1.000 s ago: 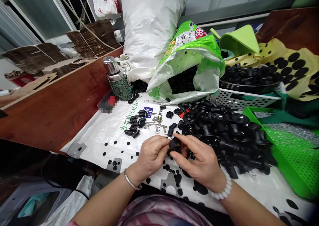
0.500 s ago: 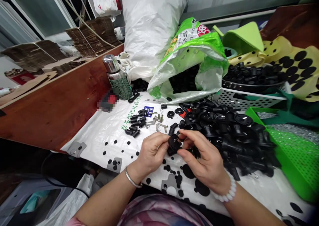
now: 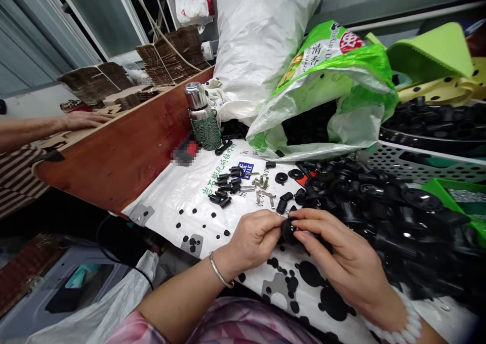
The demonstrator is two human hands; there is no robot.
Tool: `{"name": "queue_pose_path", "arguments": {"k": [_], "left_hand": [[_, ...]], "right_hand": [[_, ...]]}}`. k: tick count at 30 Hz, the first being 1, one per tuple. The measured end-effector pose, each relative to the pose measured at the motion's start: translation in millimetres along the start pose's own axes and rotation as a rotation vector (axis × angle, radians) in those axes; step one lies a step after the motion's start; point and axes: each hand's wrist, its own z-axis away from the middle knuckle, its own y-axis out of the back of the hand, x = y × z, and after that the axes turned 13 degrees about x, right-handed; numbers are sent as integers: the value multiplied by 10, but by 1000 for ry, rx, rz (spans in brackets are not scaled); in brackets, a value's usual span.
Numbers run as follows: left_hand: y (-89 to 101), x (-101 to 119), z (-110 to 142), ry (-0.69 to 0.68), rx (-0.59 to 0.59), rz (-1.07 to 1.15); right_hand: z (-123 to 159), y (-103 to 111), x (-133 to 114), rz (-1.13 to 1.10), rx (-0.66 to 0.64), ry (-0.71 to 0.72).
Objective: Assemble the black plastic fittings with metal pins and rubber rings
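Observation:
My left hand (image 3: 255,240) pinches a small round black plastic part (image 3: 288,231) between thumb and fingers. On the part's other side, my right hand (image 3: 341,255) closes its thumb and fingertips on it; a bit of shiny metal shows there. Just beyond the fingers lie a couple of short black plastic sleeves (image 3: 284,201). Several thin metal strips (image 3: 264,188) rest to the upper left, beside a cluster of black cylinders (image 3: 227,184). A heap of black plastic parts (image 3: 364,207) spreads to the right of my right hand.
A steel thermos (image 3: 203,119) stands by the brown wooden board (image 3: 125,141). Behind are an open green-and-white bag (image 3: 322,96) and a tall white sack (image 3: 261,40). A green tray (image 3: 451,192) lies right. At far left, another person's hand (image 3: 85,120) rests on cardboard.
The view has swung left, so the table contents sit farther right. My right fingers have closed in on the black part. Another person's arm has appeared at the left.

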Motion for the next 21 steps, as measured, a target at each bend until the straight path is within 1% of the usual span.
{"name": "queue_pose_path", "arguments": {"k": [2, 4, 6, 8, 11, 12, 14, 17, 19, 21], "left_hand": [[42, 6, 9, -36, -37, -38], [130, -3, 26, -87, -23, -104], [265, -51, 51, -134, 59, -237], [427, -143, 78, -152, 156, -449], [638, -326, 117, -76, 185, -783], [683, -384, 128, -45, 178, -859], [734, -473, 147, -7, 155, -935], [743, -505, 161, 10, 157, -890], [732, -456, 161, 27, 173, -732], [708, -367, 159, 111, 156, -484]], "right_hand": [[11, -5, 2, -5, 11, -8], [22, -7, 7, -11, 30, -29], [30, -3, 13, -8, 55, -53], [35, 6, 18, -2, 82, -73], [32, 17, 16, 7, 103, -79], [28, 17, 13, 11, 107, -74], [18, 11, 7, 19, 107, -58], [6, -7, 4, 11, 109, -57], [5, -16, 4, -15, 118, -78], [11, -19, 3, -62, 129, -104]]}}
